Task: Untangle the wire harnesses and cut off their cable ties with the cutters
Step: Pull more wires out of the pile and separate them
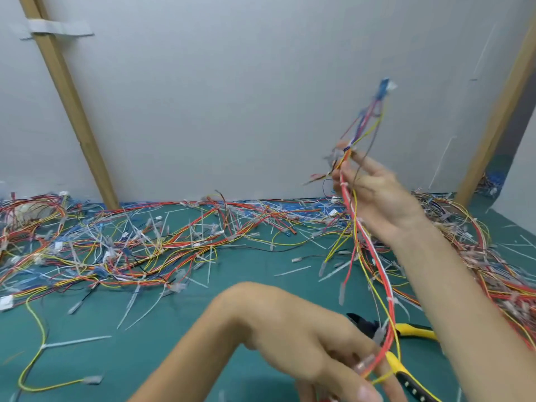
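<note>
A white wall (232, 97) with a wooden post (69, 103) is standing behind a green worktop (174, 329). On the left and along the back of the worktop, a big tangle of wires (116, 248) in red, yellow, blue and black is lying, with many white cable ties (78, 341) scattered around it. One loose yellow wire (37, 323) is curving alone at the near left.

In the low middle, the left hand (290, 329) is curling its fingers round the bottom bend of the wire harness (368, 250); the fingertips are blurred. The harness is going up from this hand to the right hand (374, 192), which is raised in front of the wall and is pinching the bundle between thumb and fingers. Above this hand the thin wires are spreading upward to a blue connector (384, 85).

The cutters (414, 331), with black head and yellow handles, are lying on the worktop just behind the left hand, under the hanging harness, and no hand is touching them. At the far right, a second heap of wires (464, 242) is lying behind the right forearm.
</note>
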`<state>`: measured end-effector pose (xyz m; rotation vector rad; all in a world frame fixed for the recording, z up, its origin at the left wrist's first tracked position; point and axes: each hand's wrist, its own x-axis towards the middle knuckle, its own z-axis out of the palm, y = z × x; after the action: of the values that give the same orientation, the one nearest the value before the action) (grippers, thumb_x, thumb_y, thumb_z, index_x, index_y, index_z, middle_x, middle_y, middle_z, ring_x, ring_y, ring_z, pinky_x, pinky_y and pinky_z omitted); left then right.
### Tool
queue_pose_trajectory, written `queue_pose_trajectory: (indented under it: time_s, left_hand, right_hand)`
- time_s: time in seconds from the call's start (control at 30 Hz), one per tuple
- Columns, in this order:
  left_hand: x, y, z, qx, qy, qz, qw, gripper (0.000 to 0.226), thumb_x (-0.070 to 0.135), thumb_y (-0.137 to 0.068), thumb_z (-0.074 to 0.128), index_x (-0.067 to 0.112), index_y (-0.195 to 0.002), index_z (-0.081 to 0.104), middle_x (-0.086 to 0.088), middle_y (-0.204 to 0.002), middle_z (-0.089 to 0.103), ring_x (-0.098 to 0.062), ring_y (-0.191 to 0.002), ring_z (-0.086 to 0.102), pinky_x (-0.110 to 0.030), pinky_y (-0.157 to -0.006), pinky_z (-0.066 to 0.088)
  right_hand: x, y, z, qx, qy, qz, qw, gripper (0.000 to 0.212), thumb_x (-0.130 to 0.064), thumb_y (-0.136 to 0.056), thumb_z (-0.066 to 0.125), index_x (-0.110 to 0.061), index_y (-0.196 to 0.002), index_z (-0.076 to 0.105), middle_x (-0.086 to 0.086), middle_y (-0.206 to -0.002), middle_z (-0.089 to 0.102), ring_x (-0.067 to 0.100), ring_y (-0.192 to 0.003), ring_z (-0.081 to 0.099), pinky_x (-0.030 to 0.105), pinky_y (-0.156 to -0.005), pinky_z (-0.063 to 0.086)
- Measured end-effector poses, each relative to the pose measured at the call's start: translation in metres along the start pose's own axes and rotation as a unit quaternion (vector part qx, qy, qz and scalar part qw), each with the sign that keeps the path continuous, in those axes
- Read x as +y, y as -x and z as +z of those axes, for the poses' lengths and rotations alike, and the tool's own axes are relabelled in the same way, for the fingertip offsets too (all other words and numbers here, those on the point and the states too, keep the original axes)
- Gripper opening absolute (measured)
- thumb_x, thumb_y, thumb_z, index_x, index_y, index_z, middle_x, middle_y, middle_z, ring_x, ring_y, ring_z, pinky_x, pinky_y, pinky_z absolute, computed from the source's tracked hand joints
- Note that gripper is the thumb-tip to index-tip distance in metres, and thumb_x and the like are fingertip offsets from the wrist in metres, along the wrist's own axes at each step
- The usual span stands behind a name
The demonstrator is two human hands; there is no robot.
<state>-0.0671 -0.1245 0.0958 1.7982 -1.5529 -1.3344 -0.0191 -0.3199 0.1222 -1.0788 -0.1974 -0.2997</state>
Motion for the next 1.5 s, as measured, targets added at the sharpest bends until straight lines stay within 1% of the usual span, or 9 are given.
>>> queue_pose_trajectory:
  time_s: [0.27, 0.43, 0.5, 0.63, 0.83, 0.97, 1.07, 1.23, 1.5]
  left_hand:
    - [-0.057, -0.014, -0.006, 0.054, 0.045, -0.226, 0.972, 0.023, 0.022, -0.102, 0.056, 0.000, -0.108, 0.059, -0.016, -0.076, 0.057, -0.007, -0.044, 0.060, -0.016, -0.049, 0.052]
    - [-0.090, 0.017, -0.034, 0.283, -0.155, -0.328, 0.888, 0.022, 0.033, -0.093, 0.068, 0.016, -0.107, 0.066, -0.004, -0.103, 0.073, -0.019, -0.089, 0.068, -0.025, -0.073, 0.053]
    - [-0.104, 0.027, -0.042, 0.434, -0.190, -0.299, 0.829, 0.010, 0.026, -0.096, 0.062, 0.019, -0.101, 0.066, 0.000, -0.102, 0.072, -0.019, -0.094, 0.067, -0.030, -0.081, 0.052]
    - [-0.119, 0.003, -0.035, 0.655, 0.052, -0.098, 0.748, 0.013, 0.028, -0.101, 0.055, 0.021, -0.105, 0.065, 0.005, -0.097, 0.074, -0.010, -0.089, 0.070, -0.030, -0.083, 0.054]
    - [-0.142, -0.029, -0.016, 0.725, 0.116, -0.052, 0.677, 0.006, 0.025, -0.091, 0.072, 0.021, -0.096, 0.070, 0.008, -0.086, 0.075, -0.003, -0.081, 0.070, -0.022, -0.077, 0.055]
    - [-0.143, -0.031, -0.016, 0.757, 0.114, -0.070, 0.640, 0.016, 0.032, -0.084, 0.079, 0.022, -0.080, 0.067, 0.006, -0.067, 0.072, -0.003, -0.063, 0.064, -0.014, -0.060, 0.048]
    - [-0.143, -0.032, -0.015, 0.775, 0.097, -0.076, 0.620, 0.019, 0.031, -0.083, 0.079, 0.019, -0.079, 0.066, 0.004, -0.068, 0.070, 0.001, -0.059, 0.062, -0.008, -0.054, 0.041]
    - [-0.145, -0.031, -0.015, 0.780, 0.054, -0.079, 0.619, 0.014, 0.020, -0.082, 0.080, 0.019, -0.074, 0.068, 0.002, -0.075, 0.070, 0.002, -0.063, 0.066, -0.009, -0.057, 0.043]
    - [-0.143, -0.032, -0.013, 0.760, 0.047, -0.088, 0.643, 0.012, 0.026, -0.093, 0.068, 0.018, -0.084, 0.067, 0.002, -0.080, 0.069, -0.004, -0.066, 0.063, -0.018, -0.063, 0.045]
  right_hand:
    - [0.053, 0.000, -0.012, -0.015, 0.100, 0.125, 0.987, 0.034, -0.003, -0.072, 0.066, -0.012, -0.105, 0.065, 0.001, -0.085, 0.077, 0.009, -0.070, 0.071, 0.015, -0.059, 0.051]
    - [0.081, 0.003, -0.022, -0.023, 0.188, 0.142, 0.972, 0.028, 0.003, -0.089, 0.065, -0.014, -0.110, 0.063, 0.004, -0.092, 0.077, 0.007, -0.074, 0.071, 0.014, -0.061, 0.049]
    - [0.095, 0.007, -0.022, -0.009, 0.215, 0.142, 0.966, 0.026, 0.003, -0.090, 0.066, -0.013, -0.111, 0.062, 0.004, -0.091, 0.078, 0.008, -0.072, 0.070, 0.016, -0.062, 0.051]
    - [0.126, 0.018, -0.017, 0.018, 0.248, 0.132, 0.960, 0.024, 0.008, -0.091, 0.063, -0.012, -0.105, 0.059, 0.006, -0.085, 0.077, 0.018, -0.076, 0.069, 0.026, -0.072, 0.053]
    - [0.135, 0.026, -0.016, -0.079, 0.367, 0.101, 0.921, 0.014, 0.008, -0.086, 0.068, -0.003, -0.092, 0.061, 0.007, -0.080, 0.071, 0.012, -0.072, 0.066, 0.023, -0.068, 0.052]
    - [0.136, 0.027, -0.011, -0.090, 0.436, 0.038, 0.895, 0.014, 0.008, -0.081, 0.069, -0.003, -0.085, 0.064, 0.005, -0.079, 0.071, 0.033, -0.074, 0.068, 0.051, -0.078, 0.057]
    - [0.140, 0.027, -0.010, -0.098, 0.481, 0.009, 0.871, 0.014, -0.002, -0.080, 0.069, -0.014, -0.086, 0.066, 0.000, -0.086, 0.074, 0.035, -0.083, 0.070, 0.051, -0.081, 0.056]
    - [0.143, 0.027, -0.009, -0.064, 0.501, -0.010, 0.863, 0.018, -0.030, -0.095, 0.066, -0.023, -0.079, 0.072, -0.013, -0.073, 0.071, 0.003, -0.074, 0.067, 0.023, -0.072, 0.049]
    - [0.143, 0.029, -0.010, -0.045, 0.573, -0.064, 0.816, 0.036, -0.035, -0.100, 0.056, -0.032, -0.064, 0.053, -0.013, -0.056, 0.059, 0.006, -0.056, 0.059, 0.031, -0.064, 0.049]
